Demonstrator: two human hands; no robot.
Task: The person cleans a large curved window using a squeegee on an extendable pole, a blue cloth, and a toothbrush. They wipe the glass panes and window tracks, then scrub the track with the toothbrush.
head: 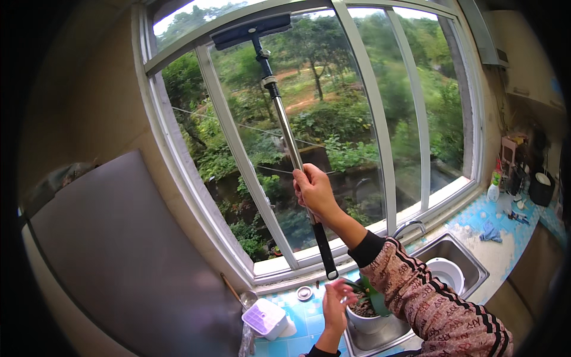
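My right hand is closed around the metal pole of a window squeegee, which slants up across the window. Its wide dark head lies at the top of the sliding pane, by the upper frame bar. Below my right hand the black handle of the pole hangs free, ending in a loop. My left hand is just under that loop, fingers apart and holding nothing. Beside it stands a white pot with a green-leaved plant, over a steel sink basin.
A grey refrigerator stands at the left. On the blue-tiled counter are a lidded plastic box and a sink strainer. To the right, a white basin sits in the sink near the faucet; farther are a spray bottle and a blue cloth.
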